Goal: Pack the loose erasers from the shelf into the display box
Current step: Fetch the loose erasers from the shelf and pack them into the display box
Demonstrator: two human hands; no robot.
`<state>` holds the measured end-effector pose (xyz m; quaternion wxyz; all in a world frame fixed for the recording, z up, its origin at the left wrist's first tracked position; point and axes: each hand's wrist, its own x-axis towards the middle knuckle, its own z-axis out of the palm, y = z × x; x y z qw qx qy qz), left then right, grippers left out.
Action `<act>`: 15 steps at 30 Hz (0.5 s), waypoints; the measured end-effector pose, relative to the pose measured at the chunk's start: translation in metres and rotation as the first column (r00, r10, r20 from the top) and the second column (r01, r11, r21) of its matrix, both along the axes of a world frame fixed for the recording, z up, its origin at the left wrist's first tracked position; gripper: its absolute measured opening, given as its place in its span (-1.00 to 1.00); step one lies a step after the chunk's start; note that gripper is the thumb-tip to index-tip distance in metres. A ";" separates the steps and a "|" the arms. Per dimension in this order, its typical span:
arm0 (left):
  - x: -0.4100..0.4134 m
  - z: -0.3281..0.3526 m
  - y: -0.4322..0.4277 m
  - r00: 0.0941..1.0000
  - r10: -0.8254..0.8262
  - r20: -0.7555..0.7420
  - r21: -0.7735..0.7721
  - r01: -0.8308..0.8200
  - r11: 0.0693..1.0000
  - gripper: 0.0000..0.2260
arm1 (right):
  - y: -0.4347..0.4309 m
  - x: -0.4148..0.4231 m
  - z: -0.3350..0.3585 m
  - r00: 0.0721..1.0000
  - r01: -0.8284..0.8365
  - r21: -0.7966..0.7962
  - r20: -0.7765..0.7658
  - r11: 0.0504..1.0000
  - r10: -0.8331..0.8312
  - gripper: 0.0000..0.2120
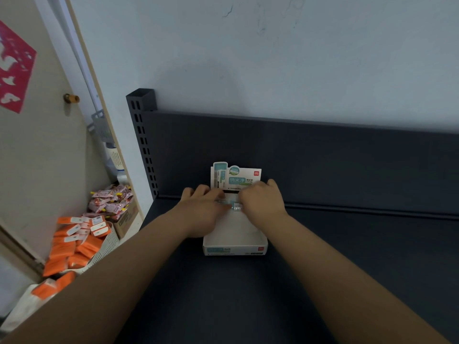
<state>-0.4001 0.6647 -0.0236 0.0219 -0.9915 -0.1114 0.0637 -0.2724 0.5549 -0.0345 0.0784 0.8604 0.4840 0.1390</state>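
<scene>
1. White cardboard forms the display box point(236, 250), which is seen near the middle of the dark shelf point(335, 256), with its printed header card point(236, 178) upright at the far end and the near part of its floor bare
2. A small cluster of wrapped erasers point(234, 206) is held low over the far part of the box, just in front of the header card
3. The cluster could be buckled and spilled if it is squeezed unevenly, since several small pieces appear to be kept together by end pressure alone
4. The light box could be shoved along the shelf, or the header card bent back, if knuckles are pressed against it
5. A row set down tilted could be jammed crooked against a side wall
6. The left hand point(202, 211) is held palm down with fingers curled onto the left end of the cluster, and the right hand point(263, 201) is curled over the right end; the hands are close together, both clamped on the erasers, though the fingertips are largely hidden
7. Both forearms are stretched out from the near edge and converge on the box
</scene>
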 end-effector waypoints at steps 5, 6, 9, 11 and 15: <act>0.003 -0.001 0.000 1.000 0.013 -0.006 -0.008 -0.013 1.000 -0.52 | 0.003 0.002 -0.005 1.000 0.009 0.069 -0.003 0.998 -0.009 -0.88; 0.003 -0.001 -0.001 1.000 0.014 -0.006 -0.008 -0.014 1.000 -0.52 | 0.002 0.002 -0.006 1.000 0.005 0.074 -0.002 0.997 -0.005 -0.88; 0.003 -0.002 -0.001 1.000 0.022 0.001 -0.018 -0.022 1.000 -0.54 | -0.003 0.003 -0.006 1.000 0.005 0.071 0.002 0.997 -0.005 -0.89; 0.003 -0.003 -0.001 1.000 0.026 0.005 -0.035 -0.025 0.999 -0.55 | -0.008 0.003 -0.005 1.000 0.017 0.061 -0.005 0.998 -0.017 -0.86; 0.003 -0.005 0.000 0.999 0.042 -0.002 -0.087 -0.042 0.995 -0.56 | -0.012 0.000 -0.005 0.999 0.041 0.074 -0.036 0.996 -0.039 -0.81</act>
